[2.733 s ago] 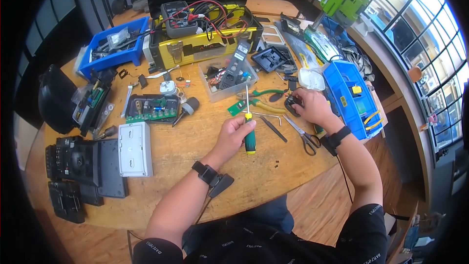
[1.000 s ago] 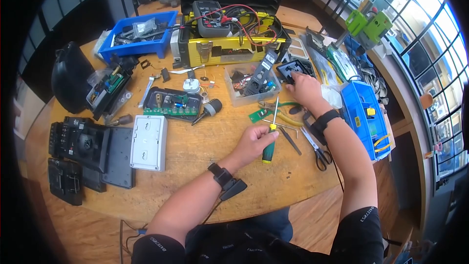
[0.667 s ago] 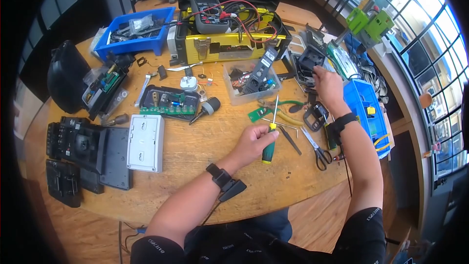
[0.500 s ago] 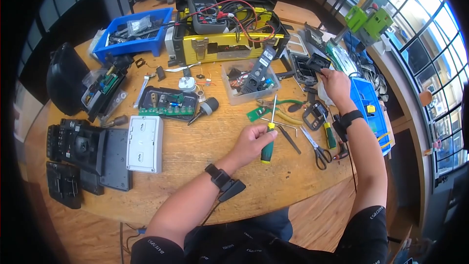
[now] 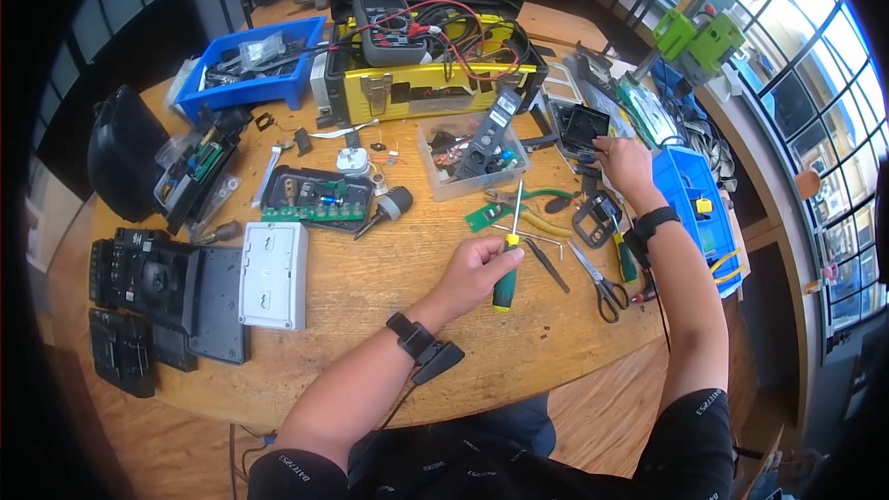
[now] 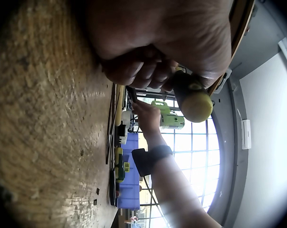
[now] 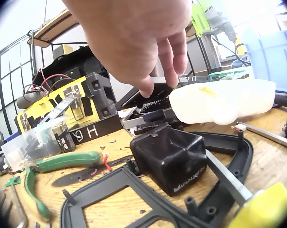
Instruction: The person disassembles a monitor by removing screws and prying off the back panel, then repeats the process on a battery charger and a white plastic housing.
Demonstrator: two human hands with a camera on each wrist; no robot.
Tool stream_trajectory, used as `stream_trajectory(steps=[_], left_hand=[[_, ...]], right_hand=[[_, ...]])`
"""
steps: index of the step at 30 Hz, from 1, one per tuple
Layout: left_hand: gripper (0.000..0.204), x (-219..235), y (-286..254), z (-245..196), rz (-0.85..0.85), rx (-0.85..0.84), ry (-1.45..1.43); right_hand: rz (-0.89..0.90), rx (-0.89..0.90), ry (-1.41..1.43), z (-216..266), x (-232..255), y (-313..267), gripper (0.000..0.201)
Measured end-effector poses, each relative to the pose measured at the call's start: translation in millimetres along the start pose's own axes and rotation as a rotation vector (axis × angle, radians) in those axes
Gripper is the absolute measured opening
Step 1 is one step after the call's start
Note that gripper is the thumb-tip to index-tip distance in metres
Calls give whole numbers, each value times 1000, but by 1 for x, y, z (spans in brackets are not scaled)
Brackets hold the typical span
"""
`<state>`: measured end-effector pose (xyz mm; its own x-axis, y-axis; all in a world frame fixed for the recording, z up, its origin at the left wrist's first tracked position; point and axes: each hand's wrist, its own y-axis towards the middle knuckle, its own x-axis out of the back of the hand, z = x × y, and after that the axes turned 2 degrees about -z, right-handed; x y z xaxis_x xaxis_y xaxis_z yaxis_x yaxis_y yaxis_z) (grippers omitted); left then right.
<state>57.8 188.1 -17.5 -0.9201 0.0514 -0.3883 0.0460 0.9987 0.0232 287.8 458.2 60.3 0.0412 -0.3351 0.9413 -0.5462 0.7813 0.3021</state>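
My left hand (image 5: 477, 276) grips a screwdriver (image 5: 505, 287) with a green and yellow handle, its blade pointing up and away. From the left wrist view, the yellow butt of the handle sticks out beside the curled fingers. At the back right, my right hand (image 5: 627, 167) pinches the near edge of a black plastic casing (image 5: 587, 122), low over a dark shallow shell with parts. In the right wrist view, thumb and fingers meet at this casing's edge. Below that hand lie a black plastic frame (image 7: 105, 199) and a small black box (image 7: 169, 156).
Scissors (image 5: 607, 294), tweezers (image 5: 548, 267), green-handled pliers (image 5: 537, 199) and a second screwdriver (image 5: 625, 259) lie between the hands. A clear bin (image 5: 435, 181) of parts stands before the yellow toolbox (image 5: 444, 111). A blue organizer (image 5: 685, 187) borders the right; a white box (image 5: 274, 273) lies left.
My right hand leaves the black frame, takes up the black casing, carries it right, then brings it slightly back left and lower. The left hand keeps the screwdriver, nearly still lately.
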Motion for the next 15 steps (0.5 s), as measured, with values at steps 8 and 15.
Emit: stream_trajectory(steps=[8,15], left_hand=[[34,-3,-1,-5,-22,34,-23],[27,-2,1,1,2,-7,7]], right_hand=[[-8,36,101,24,23,-2,27],[-93,365,481,97,39,-5,34]])
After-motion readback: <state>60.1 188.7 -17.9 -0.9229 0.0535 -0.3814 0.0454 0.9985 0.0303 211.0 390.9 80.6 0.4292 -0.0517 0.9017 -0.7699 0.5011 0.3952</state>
